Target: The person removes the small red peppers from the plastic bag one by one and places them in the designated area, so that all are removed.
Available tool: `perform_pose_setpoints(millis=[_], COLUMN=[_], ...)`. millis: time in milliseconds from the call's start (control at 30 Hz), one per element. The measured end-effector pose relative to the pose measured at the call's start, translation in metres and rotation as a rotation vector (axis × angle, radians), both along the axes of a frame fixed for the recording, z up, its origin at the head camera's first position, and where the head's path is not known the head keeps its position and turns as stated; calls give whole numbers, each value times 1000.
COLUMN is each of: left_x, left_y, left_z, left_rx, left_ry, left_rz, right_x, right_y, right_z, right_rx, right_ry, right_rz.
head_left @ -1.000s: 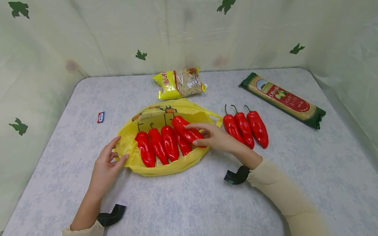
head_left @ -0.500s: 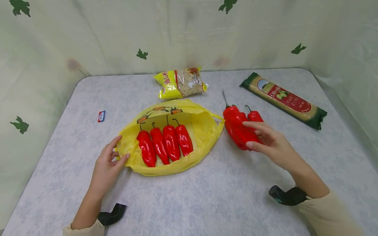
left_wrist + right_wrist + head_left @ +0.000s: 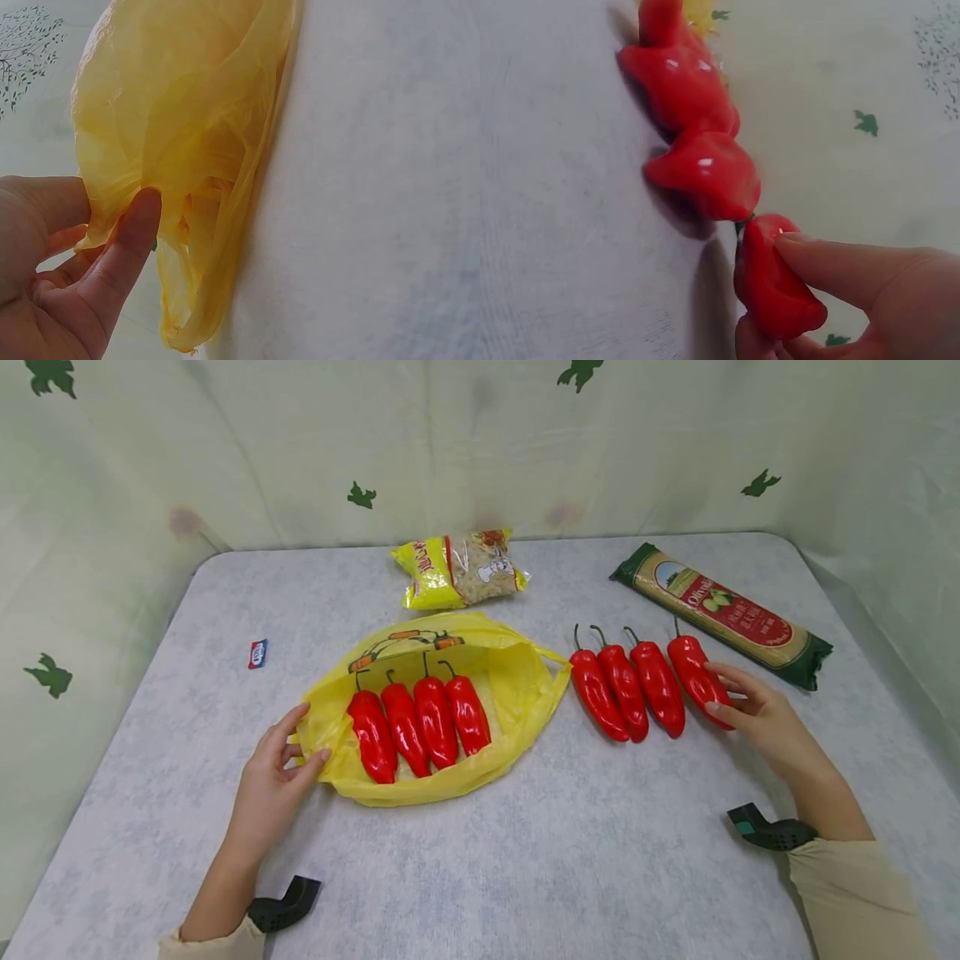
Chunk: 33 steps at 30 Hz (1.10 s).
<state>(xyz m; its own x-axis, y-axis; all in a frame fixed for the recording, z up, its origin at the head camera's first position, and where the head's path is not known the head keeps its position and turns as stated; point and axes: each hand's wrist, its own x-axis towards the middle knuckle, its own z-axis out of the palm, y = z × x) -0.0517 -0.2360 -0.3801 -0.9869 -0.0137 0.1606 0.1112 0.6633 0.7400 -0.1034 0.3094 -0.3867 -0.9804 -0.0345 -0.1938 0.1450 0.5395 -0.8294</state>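
A yellow plastic bag [image 3: 427, 791] lies on its side with its mouth gaping, and several red peppers [image 3: 437, 724] sit in a row inside. My left hand [image 3: 273, 781] pinches the left end of the bag; in the left wrist view, thumb and fingers [image 3: 139, 225] take hold of the thin plastic. At the right, my right hand [image 3: 765, 714] holds a red pepper [image 3: 693, 668] by its lower part, stem pointing away. Three more red peppers [image 3: 618, 689] lie side by side to the left of it. In the right wrist view, the held pepper [image 3: 769, 289] is between thumb and fingers.
A long spaghetti packet [image 3: 723, 610] lies slanted at the back right, just beyond the held pepper. A yellow and clear snack bag [image 3: 461, 571] lies behind the plastic bag. A small red and blue wrapped piece [image 3: 257, 654] lies at the left. Fabric walls surround the table [image 3: 487, 877].
My right hand has carried a pepper out of the bag and over the row to its right end. The left hand has stayed at the bag.
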Motion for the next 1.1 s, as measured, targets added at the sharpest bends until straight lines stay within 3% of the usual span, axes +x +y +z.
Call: perform_pose_setpoints(millis=[200,667,933,1100], left_x=[0,0,1,1], left_y=[-1,-2,-1,0], left_z=[-1,-1,0,2], left_rx=[-2,-6,7,-3], left_ry=[7,-7,-7,-1], left_rz=[-5,2,-5,-3], right_x=[-1,-3,-4,-6], right_y=[0,-3,0,5], right_z=[-6,-12,-11,-18], right_rx=[55,37,58,86], right_ry=[-5,123,71,177], right_rz=[23,23,-65,-95])
